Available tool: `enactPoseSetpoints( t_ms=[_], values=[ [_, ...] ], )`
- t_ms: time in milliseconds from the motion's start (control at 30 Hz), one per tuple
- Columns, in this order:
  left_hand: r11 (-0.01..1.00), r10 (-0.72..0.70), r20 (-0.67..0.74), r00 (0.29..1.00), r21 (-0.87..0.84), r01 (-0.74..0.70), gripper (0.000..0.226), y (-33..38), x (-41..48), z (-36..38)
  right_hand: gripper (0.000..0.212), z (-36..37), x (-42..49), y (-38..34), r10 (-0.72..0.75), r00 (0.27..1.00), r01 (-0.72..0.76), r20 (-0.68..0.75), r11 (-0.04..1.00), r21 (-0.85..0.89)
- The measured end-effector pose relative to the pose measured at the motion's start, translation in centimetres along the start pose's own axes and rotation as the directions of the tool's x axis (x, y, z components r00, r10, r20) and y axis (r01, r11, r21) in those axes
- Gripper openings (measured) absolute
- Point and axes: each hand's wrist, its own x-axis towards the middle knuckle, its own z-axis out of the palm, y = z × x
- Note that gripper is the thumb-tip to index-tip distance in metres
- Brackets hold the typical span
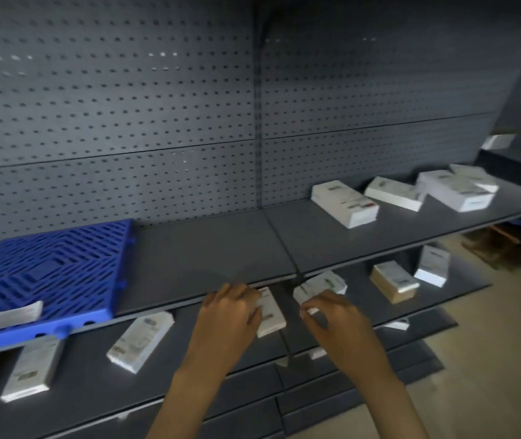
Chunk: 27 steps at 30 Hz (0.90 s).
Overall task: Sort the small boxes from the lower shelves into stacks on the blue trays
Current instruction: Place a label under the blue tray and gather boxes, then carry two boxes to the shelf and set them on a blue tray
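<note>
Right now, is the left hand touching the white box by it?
Touching. The head view shows the left hand, fingers curled over one edge of the white box.

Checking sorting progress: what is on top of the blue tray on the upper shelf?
One flat white box lies near the front edge of the blue tray. No stack shows. The tray's left end runs out of frame, so anything there cannot be seen.

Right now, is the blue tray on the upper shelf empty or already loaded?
Almost empty: the blue tray holds only one flat white packet near its front left corner; the rest of its grid is bare.
</note>
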Motion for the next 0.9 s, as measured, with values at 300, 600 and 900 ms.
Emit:
enactPoseSetpoints(
  t_ms=[300, 600, 900],
  values=[
    [0.996, 0.017, 0.038, 0.999, -0.087, -0.014, 0.027, 13.0, 6.5, 3.8, 0.006, -7.7, -2.1, 10.8, 0.109, 0.993, -0.109, -0.041, 0.994, -0.007],
    [0.999, 0.03, 0.055, 0.998, -0.016, -0.029, 0.032, 20.1, 16.1, 8.0, 0.007, -12.3, 0.7, 19.9, 0.142, 0.984, -0.153, -0.109, 0.983, -0.098],
    [0.994, -0.108, 0.077, 0.991, 0.027, 0.107, 0.04, 23.1, 27.3, 13.0, 0.015, -15.0, 10.7, 29.1, 0.048, 0.999, -0.053, -0.025, 0.976, -0.21]
  ],
)
